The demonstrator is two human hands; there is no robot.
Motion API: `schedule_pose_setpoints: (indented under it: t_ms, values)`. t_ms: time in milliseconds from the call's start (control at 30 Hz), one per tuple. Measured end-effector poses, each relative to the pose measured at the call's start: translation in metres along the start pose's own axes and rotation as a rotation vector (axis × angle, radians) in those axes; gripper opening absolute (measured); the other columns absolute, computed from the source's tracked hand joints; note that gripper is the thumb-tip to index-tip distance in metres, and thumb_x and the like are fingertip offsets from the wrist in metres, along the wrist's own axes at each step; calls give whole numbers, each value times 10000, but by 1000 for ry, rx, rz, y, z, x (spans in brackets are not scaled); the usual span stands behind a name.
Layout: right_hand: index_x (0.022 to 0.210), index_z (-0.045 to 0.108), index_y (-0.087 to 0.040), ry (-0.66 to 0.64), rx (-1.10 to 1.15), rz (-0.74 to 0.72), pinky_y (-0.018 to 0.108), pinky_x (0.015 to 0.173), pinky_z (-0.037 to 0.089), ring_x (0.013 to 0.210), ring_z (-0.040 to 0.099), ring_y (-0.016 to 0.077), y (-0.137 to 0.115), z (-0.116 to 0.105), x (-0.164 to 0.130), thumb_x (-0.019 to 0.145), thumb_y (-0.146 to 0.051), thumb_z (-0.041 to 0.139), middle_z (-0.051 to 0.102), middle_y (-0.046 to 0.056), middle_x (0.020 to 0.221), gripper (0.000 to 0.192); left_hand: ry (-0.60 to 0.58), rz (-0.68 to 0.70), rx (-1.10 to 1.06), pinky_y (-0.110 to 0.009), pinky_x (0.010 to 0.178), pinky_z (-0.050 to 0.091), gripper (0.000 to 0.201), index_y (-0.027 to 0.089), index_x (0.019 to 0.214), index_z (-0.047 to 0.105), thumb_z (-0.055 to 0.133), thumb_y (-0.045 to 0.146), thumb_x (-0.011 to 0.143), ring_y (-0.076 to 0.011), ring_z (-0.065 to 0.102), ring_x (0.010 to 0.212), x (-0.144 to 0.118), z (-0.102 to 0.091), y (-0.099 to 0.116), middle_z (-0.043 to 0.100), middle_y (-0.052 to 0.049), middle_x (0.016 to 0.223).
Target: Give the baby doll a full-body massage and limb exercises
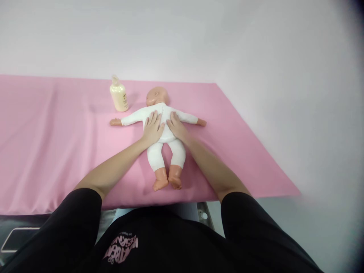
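A baby doll (166, 137) in a white body suit lies face down, its head turned to the left and its arms stretched out to both sides. My left hand (153, 127) rests flat on the left half of its back, fingers spread and pointing up toward the shoulders. On the right half of the back lies my right hand (176, 126), also flat, its fingers a little apart. A strip of white cloth shows between the two hands. The doll's bare feet point toward me.
A pale yellow pump bottle (119, 98) stands left of the doll's head. Pink cloth (236, 151) covers the table, with folds on the left side. A white wall (182, 38) rises behind the table. At the lower left is a dark object with a pale outline (19, 239).
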State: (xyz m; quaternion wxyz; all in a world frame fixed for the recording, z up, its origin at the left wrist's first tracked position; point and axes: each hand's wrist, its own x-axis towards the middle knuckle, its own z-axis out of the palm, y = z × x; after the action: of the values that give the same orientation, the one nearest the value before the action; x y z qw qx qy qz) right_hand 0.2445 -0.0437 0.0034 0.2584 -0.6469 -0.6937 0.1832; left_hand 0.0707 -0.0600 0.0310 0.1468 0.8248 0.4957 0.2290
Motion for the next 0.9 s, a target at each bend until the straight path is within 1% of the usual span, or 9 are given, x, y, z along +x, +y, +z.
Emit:
schedule_pose_setpoints:
  t_ms: [133, 200, 267, 333, 400, 567, 700, 767, 900]
  values:
    - [1682, 206, -116, -8, -169, -23, 792, 1252, 153, 1634, 96, 490, -33, 7, -24, 1024, -565, 257, 142, 170, 1771, 798, 26, -14, -49, -534, 1336, 126, 578, 167, 1638, 368, 283, 344, 1094, -275, 119, 1656, 1, 0, -3, 175, -113, 1762]
    - [1689, 201, -150, -84, -250, -85, 789, 1254, 152, 1636, 100, 481, -42, 3, -28, 1015, -486, 299, 121, 127, 1781, 759, 15, -25, -42, -521, 1338, 131, 574, 161, 1633, 381, 277, 332, 1095, -273, 123, 1655, 1, -1, -3, 181, -106, 1761]
    - [1696, 175, -160, -160, -246, -170, 744, 1286, 130, 1652, 100, 421, -42, -6, -24, 993, -428, 343, 132, 96, 1782, 772, -2, -55, -6, -495, 1343, 136, 582, 131, 1636, 371, 286, 310, 1089, -267, 139, 1653, 1, -2, 0, 194, -110, 1758]
    - [1694, 194, -180, -191, -168, -275, 665, 1326, 85, 1665, 103, 344, -33, -16, -14, 986, -437, 359, 167, 72, 1777, 771, -12, -67, 33, -474, 1345, 148, 592, 117, 1641, 357, 299, 300, 1081, -258, 167, 1648, 1, -3, 3, 230, -109, 1749]
    - [1690, 223, -223, -185, -77, -294, 655, 1327, 66, 1670, 77, 324, -20, -22, -3, 991, -497, 354, 158, 45, 1780, 762, -20, -46, 64, -466, 1345, 162, 594, 120, 1636, 369, 318, 307, 1075, -254, 203, 1641, 0, -5, 7, 283, -104, 1735]
    - [1696, 192, -208, -101, -24, -96, 638, 1330, 19, 1671, 52, 329, 11, -25, 12, 1027, -528, 288, 91, 59, 1788, 748, -12, -6, 103, -477, 1342, 188, 601, 110, 1604, 424, 407, 287, 1030, -263, 260, 1624, -2, -8, 10, 344, -115, 1710]
    - [1668, 286, -170, -9, -144, -31, 600, 1345, 39, 1656, 185, 297, 33, -30, 13, 1057, -514, 245, 254, 112, 1753, 703, -14, -7, 94, -480, 1340, 193, 609, 105, 1601, 426, 407, 290, 1022, -269, 257, 1625, -2, -9, 9, 348, -113, 1709]
    - [1635, 369, -163, 72, -238, 9, 630, 1333, 54, 1638, 234, 318, 45, -35, 13, 1066, -488, 236, 329, 122, 1727, 669, -21, -9, 94, -482, 1340, 192, 616, 95, 1603, 422, 404, 290, 1019, -273, 247, 1627, -2, -9, 8, 336, -112, 1715]
    - [1596, 420, -112, 187, -324, 107, 687, 1304, 76, 1596, 306, 371, 65, -46, 12, 1049, -425, 309, 433, 164, 1667, 640, -15, -11, 105, -483, 1339, 197, 616, 102, 1600, 429, 403, 295, 1015, -273, 238, 1630, -1, -8, 8, 317, -102, 1724]
